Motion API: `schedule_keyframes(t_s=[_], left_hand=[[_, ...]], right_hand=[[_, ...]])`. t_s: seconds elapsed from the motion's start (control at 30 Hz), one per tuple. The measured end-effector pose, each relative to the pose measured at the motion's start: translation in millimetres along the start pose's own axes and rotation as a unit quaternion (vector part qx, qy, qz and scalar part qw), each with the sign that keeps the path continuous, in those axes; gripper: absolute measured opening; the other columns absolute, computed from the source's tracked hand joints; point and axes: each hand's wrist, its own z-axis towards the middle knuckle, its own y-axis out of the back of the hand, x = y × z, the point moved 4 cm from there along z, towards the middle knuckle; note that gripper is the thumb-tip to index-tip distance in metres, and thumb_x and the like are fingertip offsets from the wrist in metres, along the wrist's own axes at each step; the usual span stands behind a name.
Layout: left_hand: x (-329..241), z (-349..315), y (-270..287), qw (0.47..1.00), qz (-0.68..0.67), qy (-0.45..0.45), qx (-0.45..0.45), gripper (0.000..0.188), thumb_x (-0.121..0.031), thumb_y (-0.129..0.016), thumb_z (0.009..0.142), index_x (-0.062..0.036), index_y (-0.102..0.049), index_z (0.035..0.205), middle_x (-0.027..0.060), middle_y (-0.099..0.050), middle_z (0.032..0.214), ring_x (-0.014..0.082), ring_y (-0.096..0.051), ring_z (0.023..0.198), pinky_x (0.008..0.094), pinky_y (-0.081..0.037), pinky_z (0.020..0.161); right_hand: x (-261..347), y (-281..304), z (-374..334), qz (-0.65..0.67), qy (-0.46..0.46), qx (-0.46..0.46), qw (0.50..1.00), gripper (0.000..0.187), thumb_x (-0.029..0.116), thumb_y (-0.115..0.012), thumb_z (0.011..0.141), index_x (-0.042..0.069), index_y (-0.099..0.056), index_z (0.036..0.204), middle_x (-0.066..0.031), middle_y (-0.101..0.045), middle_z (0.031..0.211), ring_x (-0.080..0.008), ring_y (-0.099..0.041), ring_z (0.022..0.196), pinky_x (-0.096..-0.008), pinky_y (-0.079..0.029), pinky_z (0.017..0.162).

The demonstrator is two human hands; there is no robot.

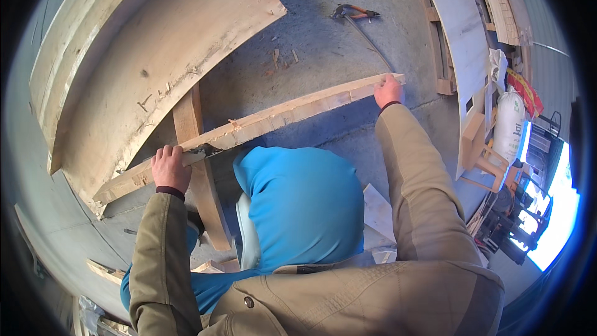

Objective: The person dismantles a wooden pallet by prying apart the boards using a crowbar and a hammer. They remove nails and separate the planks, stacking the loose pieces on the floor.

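A long, narrow wooden beam (292, 110) slants across the middle, its right end farther away. My left hand (171, 168) is closed over it near its left end. A short pale piece with a dark part (198, 155) shows beside those fingers; its kind I cannot make out. My right hand (389, 89) grips the beam's far right end. Under the beam, a wooden board (208, 196) runs crosswise. Blue cloth (305, 205) bulges up between my brown-sleeved arms and hides part of the floor.
A large curved wooden panel (180, 37) lies at the upper left. Orange-handled pliers (360, 10) and a thin metal bar (369, 40) lie on the concrete floor beyond the beam. A white panel (457, 25), a white sack (510, 121) and a wooden frame (491, 168) stand at right.
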Motion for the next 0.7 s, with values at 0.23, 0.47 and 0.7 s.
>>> schedule_keyframes(t_s=[0.23,0.47,0.7], left_hand=[[1.3,-1.5,-10.4,0.997,-0.072,0.020,-0.026,0.047,-0.011,-0.075,0.067,-0.0096,-0.067,0.113,0.0100,-0.069,0.116,0.0302,-0.061,0.115,0.0446,-0.040,0.108],[8.2,0.5,-13.0,0.997,-0.077,0.030,-0.007,0.051,-0.011,-0.075,0.064,-0.0106,-0.068,0.115,0.0093,-0.071,0.118,0.0309,-0.064,0.113,0.0442,-0.044,0.102],[6.6,5.1,-10.4,0.997,-0.074,0.021,0.010,0.054,-0.012,-0.079,0.065,-0.0097,-0.067,0.117,0.0104,-0.070,0.120,0.0315,-0.063,0.115,0.0461,-0.044,0.103]], right_hand=[[19.6,-24.2,102.8,0.005,0.006,0.026,1.000,0.076,0.027,-0.084,0.079,0.005,-0.050,0.143,-0.0227,-0.060,0.137,-0.0381,-0.058,0.128,-0.0461,-0.048,0.106],[56.3,-76.9,197.2,0.112,0.078,0.073,0.988,0.113,0.030,-0.090,0.070,-0.010,-0.027,0.154,-0.0305,-0.041,0.154,-0.0374,-0.041,0.145,-0.0409,-0.033,0.120],[57.3,-111.8,245.8,0.050,0.099,0.057,0.992,0.106,0.028,-0.088,0.072,-0.010,-0.031,0.152,-0.0314,-0.041,0.154,-0.0384,-0.040,0.146,-0.0400,-0.033,0.119]])
